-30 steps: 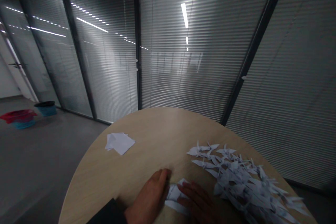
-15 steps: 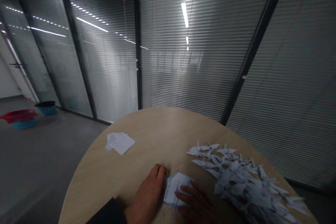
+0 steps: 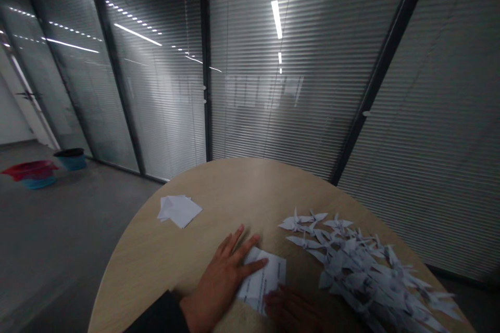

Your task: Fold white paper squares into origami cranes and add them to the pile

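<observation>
A small folded sheet of paper point(image 3: 262, 278) with printed lines lies on the round wooden table in front of me. My left hand point(image 3: 224, 276) rests flat with its fingers spread, the thumb and nearest finger across the paper's left part. At the paper's lower right edge is my right hand point(image 3: 291, 307), in shadow, its fingers drawn together on that edge. To the right is a pile of folded paper cranes point(image 3: 359, 265), apart from both hands. A few loose white paper squares point(image 3: 182, 210) lie stacked unevenly at the table's left.
The round table point(image 3: 250, 182) has its far edge near a glass partition point(image 3: 273, 125) with blinds. On the floor at left stand a blue bin with a red liner point(image 3: 33, 171) and one with a black liner point(image 3: 72, 159).
My left hand has opened from curled fingers and spread over the paper. My right fingers have drawn back from its top toward the lower right edge. The paper looks turned and more opened out.
</observation>
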### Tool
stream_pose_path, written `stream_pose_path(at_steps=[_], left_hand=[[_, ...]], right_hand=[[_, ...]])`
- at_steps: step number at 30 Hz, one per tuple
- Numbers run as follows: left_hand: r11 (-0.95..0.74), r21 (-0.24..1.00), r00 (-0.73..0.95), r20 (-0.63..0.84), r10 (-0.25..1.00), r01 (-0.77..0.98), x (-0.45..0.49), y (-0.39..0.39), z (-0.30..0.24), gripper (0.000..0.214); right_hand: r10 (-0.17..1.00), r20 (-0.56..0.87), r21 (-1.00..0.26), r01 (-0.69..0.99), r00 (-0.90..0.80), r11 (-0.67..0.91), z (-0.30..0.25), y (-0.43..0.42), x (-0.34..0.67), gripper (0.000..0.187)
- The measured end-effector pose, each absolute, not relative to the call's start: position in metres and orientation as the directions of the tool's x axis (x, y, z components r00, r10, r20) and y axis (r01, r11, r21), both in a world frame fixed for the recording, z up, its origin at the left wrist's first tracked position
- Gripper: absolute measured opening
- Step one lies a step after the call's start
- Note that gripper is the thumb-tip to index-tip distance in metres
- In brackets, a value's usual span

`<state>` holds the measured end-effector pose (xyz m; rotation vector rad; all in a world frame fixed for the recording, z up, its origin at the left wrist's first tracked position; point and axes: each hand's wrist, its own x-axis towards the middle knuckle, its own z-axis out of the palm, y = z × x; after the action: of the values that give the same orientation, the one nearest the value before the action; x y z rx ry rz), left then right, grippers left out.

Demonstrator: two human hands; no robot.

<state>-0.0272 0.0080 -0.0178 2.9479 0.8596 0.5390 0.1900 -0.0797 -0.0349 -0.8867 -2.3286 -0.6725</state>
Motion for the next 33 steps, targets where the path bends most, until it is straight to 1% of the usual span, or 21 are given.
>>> stream_pose_path(at_steps=[3, 6, 8, 10, 12, 14, 19, 22, 24, 26, 28, 30, 33], left_hand=[[-0.874, 0.100, 0.832, 0.272, 0.484, 0.476, -0.030, 0.009, -0.014, 0.050], [-0.891, 0.131, 0.856, 0.248, 0.454, 0.435, -0.033, 0.010, -0.013, 0.053], [-0.892, 0.148, 0.861, 0.236, 0.452, 0.428, -0.035, 0.011, -0.014, 0.054], [-0.888, 0.144, 0.859, 0.229, 0.459, 0.436, -0.037, 0.011, -0.014, 0.052], [-0.883, 0.127, 0.855, 0.223, 0.469, 0.452, -0.038, 0.011, -0.015, 0.049], [-0.880, 0.110, 0.853, 0.216, 0.475, 0.462, -0.039, 0.011, -0.015, 0.046], [-0.893, 0.091, 0.870, 0.198, 0.451, 0.442, -0.039, 0.010, -0.015, 0.041], [-0.900, 0.113, 0.874, 0.216, 0.435, 0.420, -0.039, 0.008, -0.014, 0.038], [-0.904, 0.121, 0.880, 0.207, 0.428, 0.411, -0.039, 0.007, -0.014, 0.039], [-0.906, 0.128, 0.885, 0.199, 0.422, 0.403, -0.039, 0.005, -0.016, 0.041], [-0.908, 0.148, 0.883, 0.216, 0.417, 0.393, -0.039, 0.003, -0.018, 0.042], [-0.909, 0.174, 0.876, 0.250, 0.413, 0.379, -0.038, -0.001, -0.019, 0.041], [-0.913, 0.161, 0.871, 0.276, 0.407, 0.376, -0.035, -0.008, -0.017, 0.036]], right_hand=[[0.441, 0.622, 0.263, 0.703, -0.647, 0.661, -0.037, -0.079, 0.193, 0.036], [0.446, 0.637, 0.245, 0.714, -0.629, 0.656, -0.032, -0.079, 0.195, 0.034], [0.446, 0.650, 0.255, 0.730, -0.615, 0.634, -0.026, -0.079, 0.196, 0.034], [0.472, 0.560, 0.315, 0.702, -0.681, 0.638, -0.020, -0.080, 0.198, 0.033], [0.496, 0.544, 0.328, 0.716, -0.677, 0.616, -0.016, -0.081, 0.201, 0.034], [0.523, 0.554, 0.330, 0.748, -0.648, 0.577, -0.017, -0.082, 0.204, 0.037], [0.535, 0.580, 0.415, 0.788, -0.614, 0.454, -0.029, -0.082, 0.212, 0.051], [0.544, 0.598, 0.402, 0.807, -0.589, 0.431, -0.040, -0.082, 0.213, 0.051], [0.541, 0.642, 0.371, 0.838, -0.543, 0.401, -0.048, -0.081, 0.213, 0.047], [0.565, 0.724, 0.262, 0.916, -0.395, 0.304, -0.055, -0.080, 0.214, 0.046], [0.611, 0.648, 0.296, 0.890, -0.454, 0.347, -0.060, -0.079, 0.216, 0.049], [0.626, 0.600, 0.334, 0.867, -0.499, 0.370, -0.060, -0.079, 0.217, 0.050], [0.628, 0.617, 0.343, 0.880, -0.475, 0.329, -0.057, -0.080, 0.212, 0.050]])
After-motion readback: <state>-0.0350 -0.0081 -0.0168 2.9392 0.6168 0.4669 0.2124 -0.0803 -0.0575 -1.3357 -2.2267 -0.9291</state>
